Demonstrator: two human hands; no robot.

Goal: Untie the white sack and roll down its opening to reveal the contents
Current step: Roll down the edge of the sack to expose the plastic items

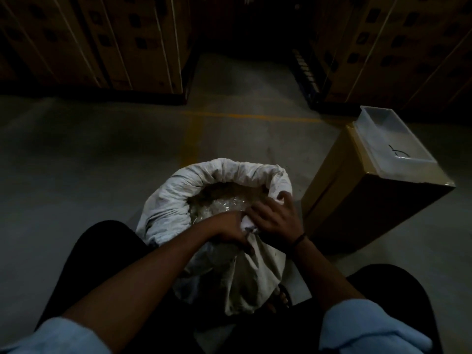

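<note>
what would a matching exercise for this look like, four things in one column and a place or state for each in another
1 white sack
2 white tray
3 dark band
4 yellow line

a on the cardboard box
b on the floor beyond the sack
c on the wrist of the right hand
d open, far rim rolled down

Pairs: 1-d, 2-a, 3-c, 4-b
</note>
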